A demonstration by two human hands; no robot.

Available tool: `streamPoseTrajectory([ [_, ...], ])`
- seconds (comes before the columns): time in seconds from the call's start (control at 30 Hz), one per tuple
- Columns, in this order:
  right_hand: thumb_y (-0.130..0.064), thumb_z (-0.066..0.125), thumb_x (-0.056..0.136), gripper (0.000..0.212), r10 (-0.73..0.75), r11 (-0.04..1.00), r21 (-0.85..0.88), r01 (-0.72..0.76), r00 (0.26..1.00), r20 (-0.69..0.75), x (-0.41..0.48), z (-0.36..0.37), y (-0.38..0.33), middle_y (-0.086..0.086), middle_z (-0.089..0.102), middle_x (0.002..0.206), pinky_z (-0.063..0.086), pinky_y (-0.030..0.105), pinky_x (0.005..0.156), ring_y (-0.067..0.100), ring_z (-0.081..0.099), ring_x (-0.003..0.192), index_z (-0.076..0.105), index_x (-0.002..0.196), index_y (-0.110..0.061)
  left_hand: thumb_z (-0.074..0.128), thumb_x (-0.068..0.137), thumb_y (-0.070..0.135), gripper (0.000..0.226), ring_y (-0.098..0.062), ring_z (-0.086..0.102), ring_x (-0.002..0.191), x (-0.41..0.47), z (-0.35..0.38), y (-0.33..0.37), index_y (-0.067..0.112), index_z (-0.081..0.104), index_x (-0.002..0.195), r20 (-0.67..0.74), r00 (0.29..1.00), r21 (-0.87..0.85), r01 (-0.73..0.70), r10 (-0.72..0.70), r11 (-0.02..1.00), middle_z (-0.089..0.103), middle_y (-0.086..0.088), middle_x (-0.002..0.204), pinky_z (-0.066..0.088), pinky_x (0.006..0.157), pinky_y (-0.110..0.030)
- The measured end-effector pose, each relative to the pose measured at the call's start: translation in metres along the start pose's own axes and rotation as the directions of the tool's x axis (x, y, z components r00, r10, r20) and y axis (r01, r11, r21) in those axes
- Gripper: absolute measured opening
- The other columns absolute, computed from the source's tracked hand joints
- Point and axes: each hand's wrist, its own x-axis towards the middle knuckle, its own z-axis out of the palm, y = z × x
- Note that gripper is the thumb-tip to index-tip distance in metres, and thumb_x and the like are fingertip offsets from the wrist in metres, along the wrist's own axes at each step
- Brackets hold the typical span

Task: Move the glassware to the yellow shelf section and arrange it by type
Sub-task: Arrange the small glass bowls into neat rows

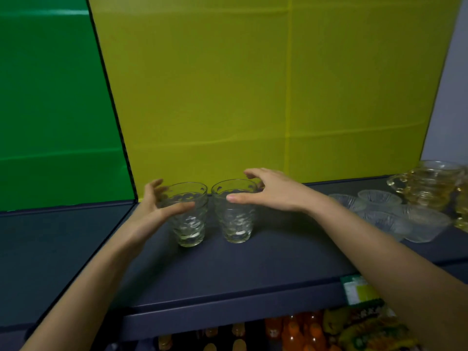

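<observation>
Two clear dimpled glass tumblers stand upright side by side on the dark shelf board [228, 269], in front of the yellow back panel [228, 84]. My left hand [152, 211] curls around the left tumbler [190, 224]: thumb across its front, fingers spread behind its rim. My right hand [273, 193] hovers at the right tumbler [236, 224], thumb level with its rim and fingers arched over the top. Both hands have their fingers apart and neither looks clamped on its glass.
Several small clear glass bowls [379, 198] and stacked amber glass cups [430, 183] sit at the shelf's right end. A green panel [50, 97] backs the section to the left. Orange bottles [304, 333] and snack packets [367, 325] fill the shelf below.
</observation>
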Motion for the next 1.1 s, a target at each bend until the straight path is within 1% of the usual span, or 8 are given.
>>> streamPoseTrajectory([
  [0.07,-0.064,0.059,0.071,0.080,-0.020,1.000,-0.009,0.020,1.000,-0.013,-0.011,-0.019,0.014,-0.003,0.044,0.143,0.040,0.030,0.099,0.015,0.051,0.118,0.041,0.137,-0.021,0.079,0.060,0.039,0.097,-0.018,0.034,0.129,-0.007,0.006,0.012,0.012,0.028,0.138,-0.137,0.979,0.224,-0.119,0.152,0.967,0.036,-0.008,0.143,0.026,0.101,-0.027],
  [0.13,-0.056,0.062,0.075,0.067,-0.035,0.999,-0.034,0.034,0.999,-0.028,-0.023,-0.042,0.033,-0.004,0.051,0.136,0.042,0.026,0.091,0.013,0.057,0.109,0.049,0.130,-0.021,0.071,0.065,0.039,0.077,-0.022,0.039,0.125,-0.015,0.020,0.028,0.010,0.041,0.130,-0.214,0.904,0.469,-0.237,0.370,0.851,0.045,-0.011,0.135,0.028,0.099,-0.028],
  [0.2,-0.047,0.064,0.077,0.054,-0.027,0.999,-0.045,0.024,0.999,-0.047,-0.034,-0.067,0.057,-0.003,0.059,0.127,0.043,0.024,0.087,0.014,0.060,0.104,0.055,0.123,-0.019,0.070,0.070,0.036,0.058,-0.018,0.046,0.114,-0.022,0.042,0.045,0.011,0.051,0.119,-0.207,0.842,0.525,-0.334,0.498,0.783,0.054,-0.006,0.122,0.034,0.092,-0.030],
  [0.27,-0.040,0.066,0.079,0.044,-0.004,0.999,-0.050,0.001,0.998,-0.061,-0.044,-0.092,0.085,-0.001,0.063,0.119,0.043,0.022,0.083,0.014,0.062,0.100,0.059,0.117,-0.017,0.071,0.073,0.042,0.049,-0.008,0.051,0.102,-0.025,0.070,0.062,0.013,0.058,0.110,-0.135,0.829,0.486,-0.423,0.543,0.765,0.059,0.001,0.108,0.041,0.086,-0.028],
  [0.37,-0.035,0.066,0.080,0.039,0.049,0.996,-0.069,-0.052,0.998,-0.047,-0.056,-0.122,0.126,0.001,0.066,0.115,0.041,0.021,0.081,0.013,0.062,0.098,0.061,0.115,-0.017,0.056,0.067,0.054,0.050,-0.001,0.057,0.087,-0.023,0.119,0.077,0.016,0.062,0.099,0.020,0.846,0.399,-0.495,0.532,0.772,0.065,0.006,0.094,0.047,0.078,-0.019],
  [0.53,-0.042,0.062,0.082,0.051,0.120,0.955,-0.284,-0.084,0.986,0.112,-0.066,-0.138,0.179,0.001,0.059,0.128,0.043,0.025,0.090,0.015,0.058,0.109,0.054,0.126,-0.017,0.054,0.060,0.061,0.057,-0.010,0.061,0.089,-0.009,0.201,0.075,0.020,0.061,0.100,0.149,0.891,0.339,-0.454,0.430,0.824,0.066,0.005,0.097,0.051,0.082,-0.030],
  [0.73,-0.054,0.053,0.083,0.066,0.093,0.874,-0.486,0.007,0.979,0.181,-0.064,-0.131,0.194,0.006,0.050,0.139,0.038,0.033,0.104,0.022,0.048,0.124,0.043,0.136,-0.015,0.070,0.073,0.042,0.056,-0.016,0.055,0.106,0.009,0.259,0.070,0.013,0.054,0.119,0.199,0.933,0.342,-0.353,0.300,0.871,0.059,-0.003,0.122,0.047,0.093,-0.036],
  [1.1,-0.060,0.044,0.085,0.073,0.241,0.757,-0.653,0.017,0.922,0.304,-0.045,-0.116,0.200,0.014,0.043,0.143,0.038,0.041,0.105,0.032,0.042,0.129,0.039,0.138,-0.011,0.071,0.069,0.049,0.066,-0.019,0.051,0.115,0.031,0.290,0.075,0.013,0.053,0.121,0.245,0.958,0.514,-0.258,0.148,0.818,0.056,-0.004,0.127,0.040,0.095,-0.030],
])
